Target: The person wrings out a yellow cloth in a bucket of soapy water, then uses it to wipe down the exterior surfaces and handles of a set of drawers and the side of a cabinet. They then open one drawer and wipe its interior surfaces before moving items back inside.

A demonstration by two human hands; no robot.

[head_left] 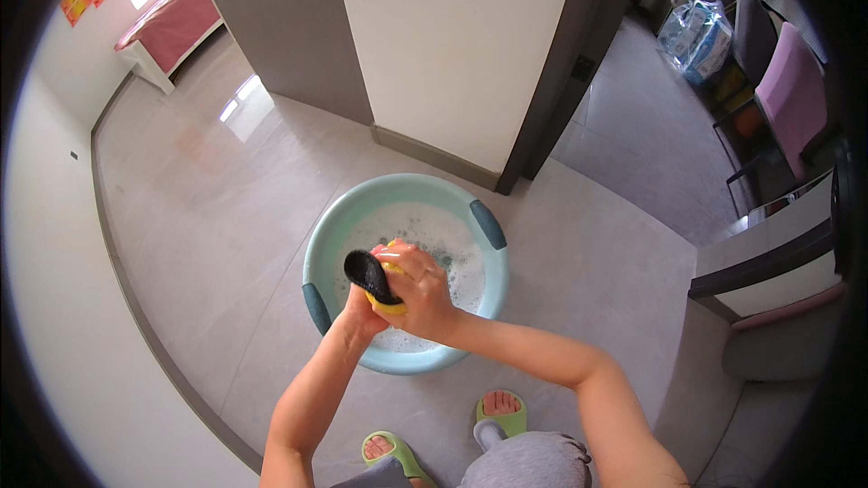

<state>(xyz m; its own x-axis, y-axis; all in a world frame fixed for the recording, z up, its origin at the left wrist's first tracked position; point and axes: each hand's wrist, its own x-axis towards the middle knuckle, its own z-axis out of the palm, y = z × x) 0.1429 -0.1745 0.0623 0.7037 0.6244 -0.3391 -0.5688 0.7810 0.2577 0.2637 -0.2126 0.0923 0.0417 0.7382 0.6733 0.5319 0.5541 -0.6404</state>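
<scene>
Both my hands are closed together over the light blue basin [407, 362]. Between them is a dark, rounded item [365, 273], black with a curved, hollow-looking end, perhaps a shoe or an insole. Something bright yellow [391, 305] shows under and beside it; I cannot tell whether it is part of the black item or a separate cloth or sponge. My left hand [363, 311] grips from below, mostly hidden. My right hand [421, 294] wraps over the top, with wet, sudsy fingers. White foamy water [461, 253] lies in the basin under my hands.
The basin has dark teal grips [488, 224] and stands on grey floor tiles [217, 280]. A wall corner [452, 45] rises behind it. My feet in green slippers [503, 409] are close to its near side. Chairs [792, 95] and a plastic bag [698, 41] are beyond the right doorway.
</scene>
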